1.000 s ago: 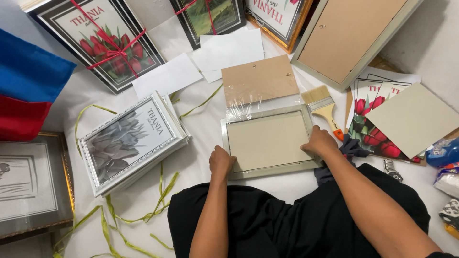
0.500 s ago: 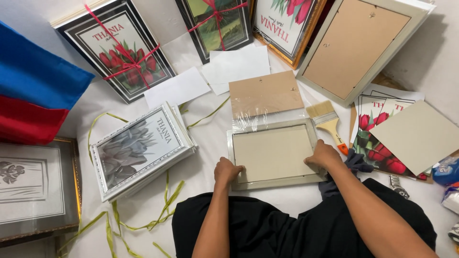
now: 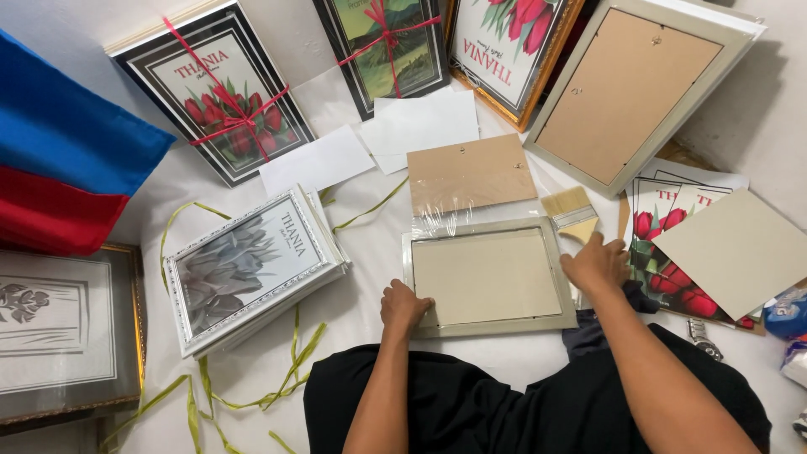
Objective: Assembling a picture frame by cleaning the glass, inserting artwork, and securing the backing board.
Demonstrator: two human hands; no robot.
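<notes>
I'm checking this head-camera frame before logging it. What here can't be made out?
- Head view: the front of the grey frame lies face down, unseen.
- The left hand and right hand cover the frame's edges; the grip beneath cannot be told.
- The paintbrush handle is hidden by the right hand.
- The wristwatch is too small to read.
- The dark framed print is cut off by the left edge.

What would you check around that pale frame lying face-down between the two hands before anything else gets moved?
1. Left hand rests on the pale frame's lower left corner: ok.
2. Right hand is at the frame's right edge: ok.
3. Card insert lies flat inside the frame: ok.
4. Brown backing board lies above the frame, apart from it: ok.
5. Paintbrush lies by the right hand, untouched: ok.
6. Whether the clear film is caught under the frame's top edge: cannot tell.
</notes>
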